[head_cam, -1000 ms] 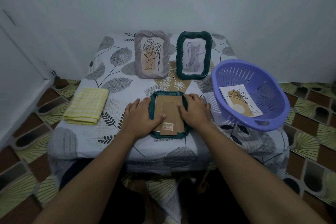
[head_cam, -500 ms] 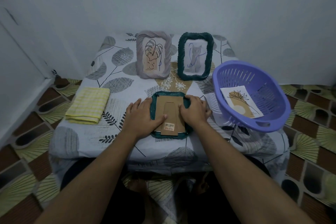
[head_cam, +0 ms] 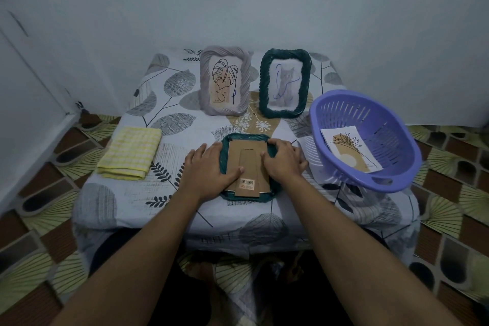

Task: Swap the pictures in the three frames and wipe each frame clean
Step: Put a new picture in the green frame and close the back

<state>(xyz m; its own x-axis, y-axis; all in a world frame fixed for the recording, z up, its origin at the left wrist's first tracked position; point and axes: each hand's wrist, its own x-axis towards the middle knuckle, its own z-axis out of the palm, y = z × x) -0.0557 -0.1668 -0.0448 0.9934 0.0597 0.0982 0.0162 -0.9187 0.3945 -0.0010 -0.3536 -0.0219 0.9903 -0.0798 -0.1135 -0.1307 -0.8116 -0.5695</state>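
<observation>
Green twisted-rim frame (head_cam: 246, 138) face-down near surface (head_cam: 127, 198) front edge, brown cardboard back (head_cam: 248, 164) up — left hand (head_cam: 209, 171) flat, thumb pressing cardboard; right hand (head_cam: 283, 161) fingers curled on frame's far corner.

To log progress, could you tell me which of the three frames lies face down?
The near green frame, under the left hand and right hand: its cardboard back faces up. The grey frame and far green frame stand upright.
</observation>
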